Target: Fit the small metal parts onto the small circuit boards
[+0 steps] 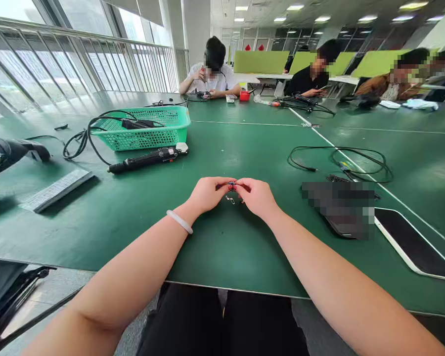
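Left hand (209, 194) and right hand (258, 198) narrowly pinch a tiny dark part (232, 183), apparently to steady it, with small pieces (230, 200) at its six o'clock.

An indoor workroom, part office and part electronics workshop. A broad green counter (222, 148) spreads across the room, carrying a black corded tool (148, 159), a green plastic basket (148, 141) and coiled cables (359, 160). People sit along its far side, one (213, 71) bent over small items. Beyond them, lime-green partitions (261, 63) stand under ceiling light panels (294, 7). Large windows (85, 24) and a metal railing (77, 64) line the left.
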Motion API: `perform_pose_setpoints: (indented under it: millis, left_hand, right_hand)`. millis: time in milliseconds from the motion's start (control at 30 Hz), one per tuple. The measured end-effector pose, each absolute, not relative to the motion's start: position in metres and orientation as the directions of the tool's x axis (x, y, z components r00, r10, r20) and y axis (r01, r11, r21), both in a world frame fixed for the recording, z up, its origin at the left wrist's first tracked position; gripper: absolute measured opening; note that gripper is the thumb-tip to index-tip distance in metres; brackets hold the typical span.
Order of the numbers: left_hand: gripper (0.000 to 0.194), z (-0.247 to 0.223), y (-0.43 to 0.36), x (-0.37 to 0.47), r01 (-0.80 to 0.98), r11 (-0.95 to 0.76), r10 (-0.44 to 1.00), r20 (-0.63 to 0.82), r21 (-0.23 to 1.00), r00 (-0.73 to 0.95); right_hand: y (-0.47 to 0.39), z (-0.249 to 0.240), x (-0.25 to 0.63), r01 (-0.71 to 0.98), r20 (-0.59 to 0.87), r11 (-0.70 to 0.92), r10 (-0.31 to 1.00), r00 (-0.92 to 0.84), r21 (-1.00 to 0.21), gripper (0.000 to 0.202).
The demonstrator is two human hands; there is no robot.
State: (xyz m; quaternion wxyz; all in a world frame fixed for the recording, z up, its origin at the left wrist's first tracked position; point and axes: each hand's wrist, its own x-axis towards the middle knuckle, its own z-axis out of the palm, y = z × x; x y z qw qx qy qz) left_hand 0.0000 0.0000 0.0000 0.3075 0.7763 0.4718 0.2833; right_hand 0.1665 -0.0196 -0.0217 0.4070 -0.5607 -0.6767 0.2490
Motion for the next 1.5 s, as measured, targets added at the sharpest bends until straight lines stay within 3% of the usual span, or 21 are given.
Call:
perform_pose_setpoints:
  millis: [1500]
  left_hand:
    - [0.029,-0.0011,0.0028,-0.0005,0.564,-0.32,0.927,0.127,0.762,0.354]
  right_hand:
    - [-0.0206,-0.023,0.1713,0.59,0.284,0.232,0.959,-0.005,-0.773,0.021]
